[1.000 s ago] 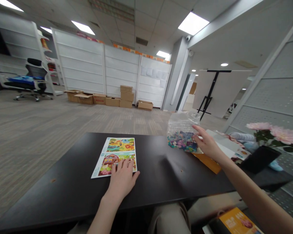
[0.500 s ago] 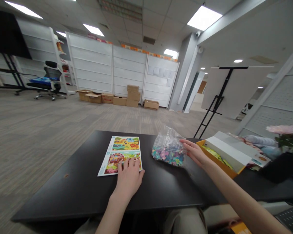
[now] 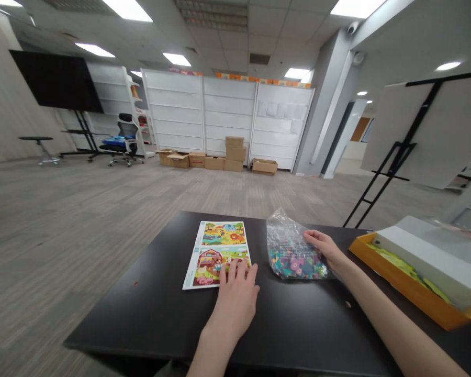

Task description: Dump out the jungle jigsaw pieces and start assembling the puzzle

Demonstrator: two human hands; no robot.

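Observation:
My left hand [image 3: 237, 288] rests with fingers spread on the lower right part of a printed picture sheet [image 3: 210, 248]. The sheet lies flat and carries two colourful animal scenes, one above the other. To its right, a clear plastic bag [image 3: 288, 238] holds many small colourful pieces, gathered at the bottom; their exact shape is hard to make out through the plastic. The fingers and thumb of my right hand [image 3: 327, 251] pinch the bag's right edge. The bag's lower part touches the tabletop or hovers just above it; I cannot tell which.
Right of the bag, an open yellow box [image 3: 412, 277] with a white inside holds yellow-green pieces. All this is on a black table [image 3: 160, 309]. Beyond its far edge stand an easel-like board [image 3: 400, 141] and cardboard boxes [image 3: 235, 154] along white shelving.
My view has swung to the left, so everything appears shifted right. The right hand still grips the bag's edge, and the left stays on the sheet.

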